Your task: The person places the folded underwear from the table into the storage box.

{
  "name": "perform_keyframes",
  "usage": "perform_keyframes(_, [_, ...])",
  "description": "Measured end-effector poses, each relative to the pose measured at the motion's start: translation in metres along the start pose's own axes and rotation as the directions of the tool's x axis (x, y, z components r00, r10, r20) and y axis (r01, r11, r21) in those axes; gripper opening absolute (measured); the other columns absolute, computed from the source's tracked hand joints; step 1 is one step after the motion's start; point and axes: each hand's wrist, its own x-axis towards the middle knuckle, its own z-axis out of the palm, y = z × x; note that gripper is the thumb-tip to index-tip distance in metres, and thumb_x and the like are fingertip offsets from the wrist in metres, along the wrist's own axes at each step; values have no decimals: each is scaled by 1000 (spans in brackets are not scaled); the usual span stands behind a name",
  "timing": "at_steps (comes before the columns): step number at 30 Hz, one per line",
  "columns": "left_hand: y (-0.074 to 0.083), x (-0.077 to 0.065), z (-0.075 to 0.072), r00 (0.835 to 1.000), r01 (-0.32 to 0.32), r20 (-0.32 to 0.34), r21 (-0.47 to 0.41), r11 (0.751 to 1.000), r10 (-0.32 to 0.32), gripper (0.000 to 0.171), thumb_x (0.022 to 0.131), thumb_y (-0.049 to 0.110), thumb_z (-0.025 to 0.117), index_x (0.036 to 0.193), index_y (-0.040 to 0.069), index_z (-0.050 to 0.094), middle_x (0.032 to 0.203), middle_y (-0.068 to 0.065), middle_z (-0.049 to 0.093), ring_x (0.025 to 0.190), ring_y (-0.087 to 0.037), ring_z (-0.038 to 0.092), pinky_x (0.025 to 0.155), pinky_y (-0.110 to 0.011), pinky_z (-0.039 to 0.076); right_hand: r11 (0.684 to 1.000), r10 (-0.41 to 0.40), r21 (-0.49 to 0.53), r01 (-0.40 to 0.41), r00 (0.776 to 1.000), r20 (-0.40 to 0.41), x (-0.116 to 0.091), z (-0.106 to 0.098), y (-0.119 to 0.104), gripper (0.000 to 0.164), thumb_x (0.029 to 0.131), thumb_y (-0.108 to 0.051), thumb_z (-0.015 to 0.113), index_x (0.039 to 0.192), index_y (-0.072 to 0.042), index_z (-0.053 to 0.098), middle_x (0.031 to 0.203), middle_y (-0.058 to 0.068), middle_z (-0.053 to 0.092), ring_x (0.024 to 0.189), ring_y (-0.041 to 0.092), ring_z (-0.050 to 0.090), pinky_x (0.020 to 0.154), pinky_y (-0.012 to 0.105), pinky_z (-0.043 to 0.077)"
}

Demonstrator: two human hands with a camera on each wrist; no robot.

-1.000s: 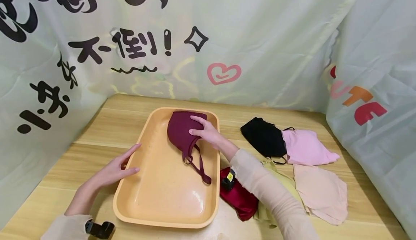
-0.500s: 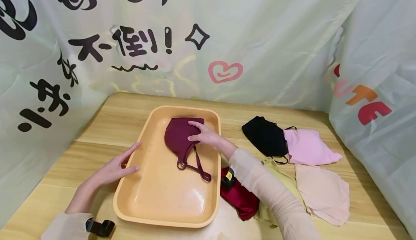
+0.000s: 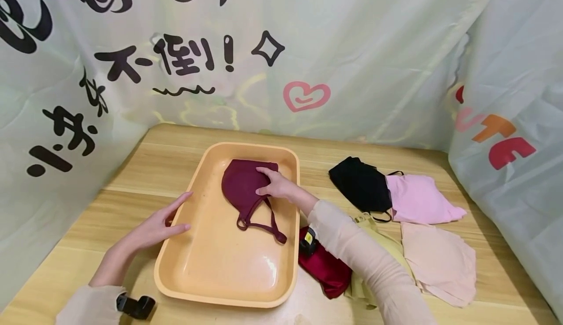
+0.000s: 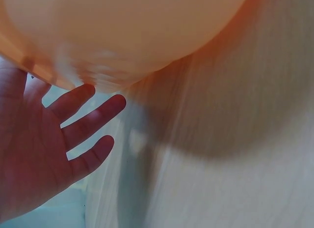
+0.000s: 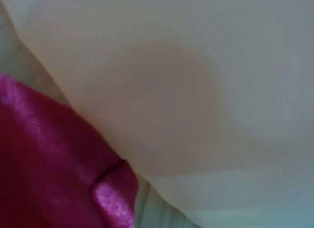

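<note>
In the head view, a folded burgundy bra [image 3: 239,184] lies in the far half of a shallow peach tray [image 3: 226,271]. Its strap, with a ring, trails toward the near right. My right hand [image 3: 281,186] rests on the bra's right side, thumb and fingertips spread over the fabric. At the tray's left rim is my left hand [image 3: 154,229], its thumb and index finger spread along the edge. The left wrist view shows that hand's [image 4: 39,144] other fingers fanned out by the tray's outer wall [image 4: 147,31]. My right hand is outside the right wrist view.
Right of the tray lie a red satin garment [image 3: 327,272], a yellow-green one [image 3: 387,247] partly under the right sleeve, a black one [image 3: 360,185], a pink one [image 3: 415,199] and a beige one [image 3: 440,261]. Printed cloth [image 3: 374,71] walls the wooden table [image 3: 167,154].
The burgundy bra has shifted slightly nearer and left inside the tray, its strap swinging left. My right hand has come down with it. The left hand has stayed at the rim.
</note>
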Motion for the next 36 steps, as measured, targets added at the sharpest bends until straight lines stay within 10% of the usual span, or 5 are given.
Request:
perform_keyframes(8, [1, -3, -2, 1000, -10, -9, 11, 1000, 10, 71, 88, 15, 60, 145, 3, 19, 144, -30, 22, 117, -40, 41, 83, -16, 41, 991, -7, 133, -3, 997, 75, -9, -2, -6, 69, 88, -10, 59, 146, -16, 22, 149, 16, 16, 131, 29, 30, 97, 40, 39])
perform_keyframes(15, [4, -1, -2, 1000, -17, 4, -11, 1000, 17, 72, 88, 15, 59, 146, 4, 17, 144, -31, 19, 118, -43, 38, 83, -15, 40, 996, -40, 87, 34, 997, 63, -22, -15, -12, 65, 89, -14, 57, 145, -14, 25, 150, 14, 16, 136, 30, 17, 107, 42, 23])
perform_keyframes(36, [3, -1, 1, 1000, -26, 4, -3, 1000, 26, 72, 88, 15, 59, 146, 4, 17, 144, -32, 20, 117, -43, 39, 82, -17, 42, 995, -68, 74, 63, 995, 76, -58, -40, -8, 63, 92, -23, 51, 146, -11, 21, 140, 22, 31, 127, 34, 32, 101, 47, 30])
